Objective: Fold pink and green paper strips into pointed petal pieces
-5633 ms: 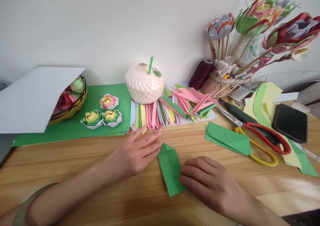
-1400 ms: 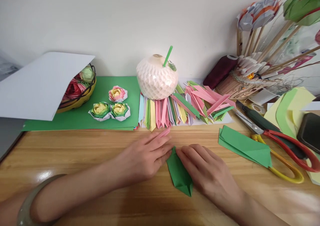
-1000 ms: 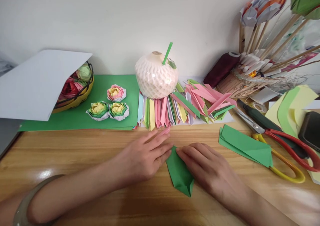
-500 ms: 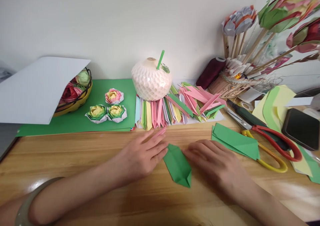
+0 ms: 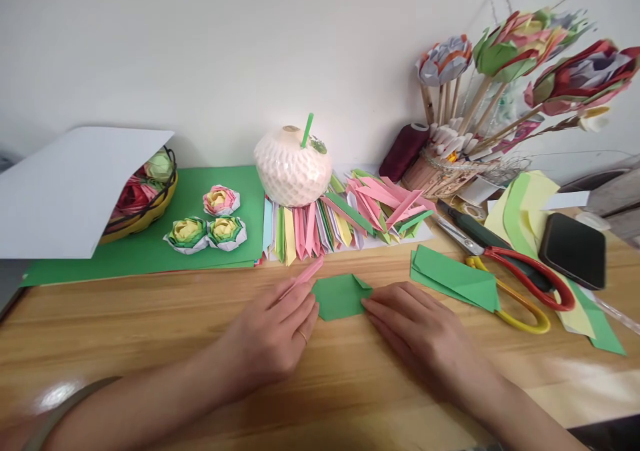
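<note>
A green piece of paper (image 5: 342, 296) with folded corners lies crosswise on the wooden table between my hands. My left hand (image 5: 277, 328) has its fingers closed at the paper's left end, and a slim pink stick-like thing (image 5: 303, 274) juts out from between those fingers. At the right end, the fingertips of my right hand (image 5: 420, 334) pinch the paper's edge; the thumb is partly hidden. To the right of it rest several green paper strips (image 5: 453, 278), overlapping the yellow handle of the scissors (image 5: 500, 258), which also have a red handle.
Folded paper strips (image 5: 385, 201) lie behind, with a white coconut-shaped object (image 5: 293, 168) on them. Paper flowers (image 5: 221, 200) sit on green sheets (image 5: 240, 178), beside a basket (image 5: 150, 214). A phone (image 5: 574, 250), thread spool (image 5: 404, 150) and pot of flowers (image 5: 440, 171) stand right.
The green paper has turned from lengthwise to crosswise. My right hand, which had drawn away from it, now touches its right end. Earlier its lower corners were folded in; the view has swung right.
</note>
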The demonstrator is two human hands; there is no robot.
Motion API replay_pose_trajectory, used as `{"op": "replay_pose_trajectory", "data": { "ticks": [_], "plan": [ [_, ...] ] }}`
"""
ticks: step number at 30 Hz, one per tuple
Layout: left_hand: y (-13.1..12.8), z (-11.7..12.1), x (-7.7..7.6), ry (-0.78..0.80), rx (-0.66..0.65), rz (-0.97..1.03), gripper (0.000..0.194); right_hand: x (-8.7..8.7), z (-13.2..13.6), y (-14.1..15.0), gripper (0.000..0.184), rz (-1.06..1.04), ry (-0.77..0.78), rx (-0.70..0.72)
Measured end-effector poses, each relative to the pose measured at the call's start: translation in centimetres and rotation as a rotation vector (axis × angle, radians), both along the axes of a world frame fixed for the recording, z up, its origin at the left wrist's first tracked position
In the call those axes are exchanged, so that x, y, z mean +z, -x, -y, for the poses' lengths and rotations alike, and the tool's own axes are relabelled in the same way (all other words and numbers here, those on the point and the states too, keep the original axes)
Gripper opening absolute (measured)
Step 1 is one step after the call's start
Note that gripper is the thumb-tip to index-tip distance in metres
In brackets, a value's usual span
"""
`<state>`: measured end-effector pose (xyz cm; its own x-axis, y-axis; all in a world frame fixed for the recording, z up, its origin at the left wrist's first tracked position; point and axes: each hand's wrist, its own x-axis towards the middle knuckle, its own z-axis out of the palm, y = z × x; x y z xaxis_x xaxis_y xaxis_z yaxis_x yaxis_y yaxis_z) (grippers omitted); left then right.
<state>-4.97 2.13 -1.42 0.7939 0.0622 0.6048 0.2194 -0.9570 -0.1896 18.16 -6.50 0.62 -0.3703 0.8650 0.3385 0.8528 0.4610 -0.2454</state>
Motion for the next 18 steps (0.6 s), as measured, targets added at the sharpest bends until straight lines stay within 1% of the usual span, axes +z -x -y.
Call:
{"op": "replay_pose_trajectory", "data": {
  "ticks": [3,6,10,14,18],
  "plan": [
    [0.0,0.0,0.0,-0.002,-0.01,-0.007,0.022,0.1,-0.7,0.0,0.021,0.012,-0.003,0.045],
    [-0.2,-0.1,0.1,0.006,0.0,0.003,0.02,0.3,-1.2,-0.2,0.022,0.014,0.037,0.09],
    [-0.6,-0.3,0.3,0.015,0.023,0.02,0.022,0.3,-2.1,-0.8,0.02,-0.009,0.079,0.143],
    [-0.8,-0.4,0.2,0.081,0.033,0.015,0.025,-0.1,-2.7,-1.3,0.015,-0.051,0.102,0.19],
    [-0.9,-0.4,-0.1,0.151,0.054,-0.009,0.024,-0.4,-2.9,-1.5,0.017,-0.038,0.051,0.221]
  ]
}}
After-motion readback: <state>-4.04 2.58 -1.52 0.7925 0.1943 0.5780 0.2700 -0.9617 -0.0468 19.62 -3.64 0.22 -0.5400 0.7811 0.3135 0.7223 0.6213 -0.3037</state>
